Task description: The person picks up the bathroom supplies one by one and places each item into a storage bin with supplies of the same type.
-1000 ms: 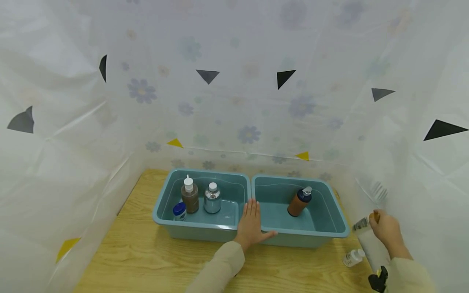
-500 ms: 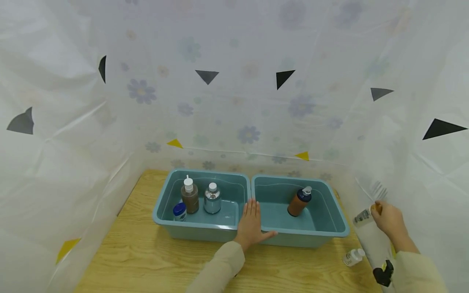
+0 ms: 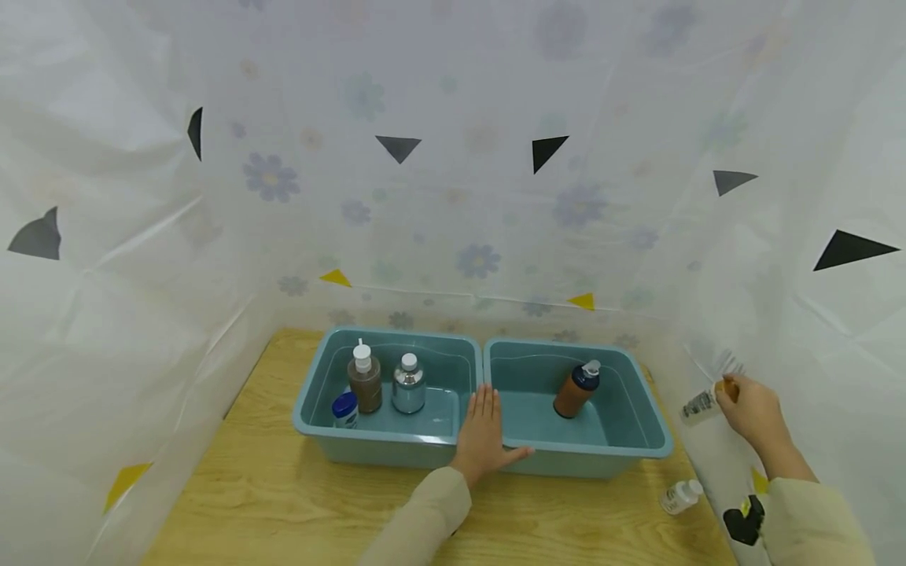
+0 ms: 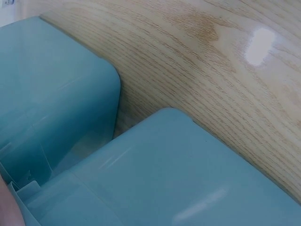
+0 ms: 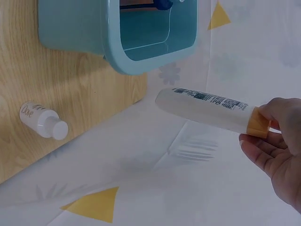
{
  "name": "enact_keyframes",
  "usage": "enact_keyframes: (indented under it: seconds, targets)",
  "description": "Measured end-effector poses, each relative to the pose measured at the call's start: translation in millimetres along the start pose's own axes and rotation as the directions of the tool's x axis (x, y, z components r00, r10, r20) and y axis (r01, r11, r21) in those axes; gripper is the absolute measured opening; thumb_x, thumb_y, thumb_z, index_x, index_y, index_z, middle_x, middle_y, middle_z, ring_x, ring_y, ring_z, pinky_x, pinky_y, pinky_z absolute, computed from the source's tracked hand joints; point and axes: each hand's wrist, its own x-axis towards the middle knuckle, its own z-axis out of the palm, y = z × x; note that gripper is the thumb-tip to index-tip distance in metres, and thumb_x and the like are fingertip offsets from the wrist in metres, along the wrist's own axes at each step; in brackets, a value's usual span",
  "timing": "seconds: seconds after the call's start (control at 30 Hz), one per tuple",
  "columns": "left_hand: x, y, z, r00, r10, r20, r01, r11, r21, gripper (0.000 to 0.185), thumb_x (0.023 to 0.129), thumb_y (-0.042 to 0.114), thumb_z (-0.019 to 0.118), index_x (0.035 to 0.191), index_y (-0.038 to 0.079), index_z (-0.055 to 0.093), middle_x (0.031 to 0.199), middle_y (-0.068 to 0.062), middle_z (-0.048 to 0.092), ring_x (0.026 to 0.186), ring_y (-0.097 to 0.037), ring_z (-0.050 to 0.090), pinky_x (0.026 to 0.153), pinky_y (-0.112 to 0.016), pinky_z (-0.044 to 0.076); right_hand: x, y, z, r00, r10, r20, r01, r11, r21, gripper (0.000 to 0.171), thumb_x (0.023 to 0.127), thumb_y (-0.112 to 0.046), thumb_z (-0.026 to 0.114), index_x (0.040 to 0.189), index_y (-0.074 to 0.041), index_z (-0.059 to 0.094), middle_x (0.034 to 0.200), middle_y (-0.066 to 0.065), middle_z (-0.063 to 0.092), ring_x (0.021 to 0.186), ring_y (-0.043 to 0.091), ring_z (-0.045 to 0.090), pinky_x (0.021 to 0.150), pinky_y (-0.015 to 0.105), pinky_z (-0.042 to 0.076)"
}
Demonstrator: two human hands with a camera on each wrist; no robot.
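Note:
My left hand [image 3: 487,418] lies flat with straight fingers on the rims where two teal bins meet, the left bin [image 3: 382,437] and the right bin [image 3: 602,450]. My right hand [image 3: 736,395] is raised at the right, beside the white curtain. It pinches a white tube [image 3: 699,406] by its orange cap. In the right wrist view the tube [image 5: 207,109] points left from my fingers [image 5: 263,148], above the right bin's corner [image 5: 141,66]. The left wrist view shows only the bins' outer walls [image 4: 188,179] and the wooden table [image 4: 211,61].
The left bin holds a brown pump bottle [image 3: 365,380], a silver bottle [image 3: 408,386] and a blue-capped jar [image 3: 344,409]. An orange bottle with a dark top [image 3: 574,391] leans in the right bin. A small white bottle [image 3: 681,497] lies on the table at the right. White flowered curtains close in three sides.
My right hand has lifted the tube upward and a little to the right, away from the table. The left hand has stayed on the bin rims.

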Motion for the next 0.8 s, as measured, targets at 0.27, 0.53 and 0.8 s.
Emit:
enact_keyframes:
  seconds: [0.27, 0.53, 0.8]
  targets:
    - [1.8, 1.0, -4.1, 0.998, -0.014, 0.058, 0.013, 1.0, 0.011, 0.11, 0.075, 0.083, 0.033, 0.147, 0.001, 0.02, 0.154, -0.017, 0.02, 0.144, -0.027, 0.015, 0.116, -0.038, 0.019, 4.7, -7.6, -2.0, 0.999, 0.0, 0.044, 0.0, 1.0, 0.006, 0.031, 0.083, 0.001, 0.055, 0.105, 0.023, 0.051, 0.093, 0.045, 0.054, 0.077, 0.054, 0.055, 0.063, 0.057, 0.048]
    - [1.8, 2.2, -2.4, 0.998, -0.013, 0.055, 0.012, 1.0, 0.025, 0.11, 0.075, 0.084, 0.031, 0.147, 0.001, 0.021, 0.154, -0.017, 0.02, 0.144, -0.027, 0.015, 0.116, -0.038, 0.019, 8.0, -14.7, -1.6, 0.999, -0.027, 0.028, 0.026, 0.999, 0.026, 0.031, 0.083, 0.001, 0.056, 0.105, 0.022, 0.051, 0.094, 0.044, 0.055, 0.078, 0.054, 0.055, 0.062, 0.056, 0.048]
    - [2.1, 1.2, -2.7, 0.998, -0.011, 0.056, 0.01, 1.0, 0.029, 0.11, 0.075, 0.083, 0.032, 0.146, 0.0, 0.021, 0.153, -0.018, 0.021, 0.144, -0.028, 0.016, 0.116, -0.038, 0.02, 11.9, -27.5, -1.2, 0.998, -0.036, 0.055, 0.033, 0.999, 0.042, 0.033, 0.085, 0.0, 0.056, 0.108, 0.022, 0.05, 0.095, 0.044, 0.054, 0.08, 0.053, 0.055, 0.063, 0.056, 0.048]
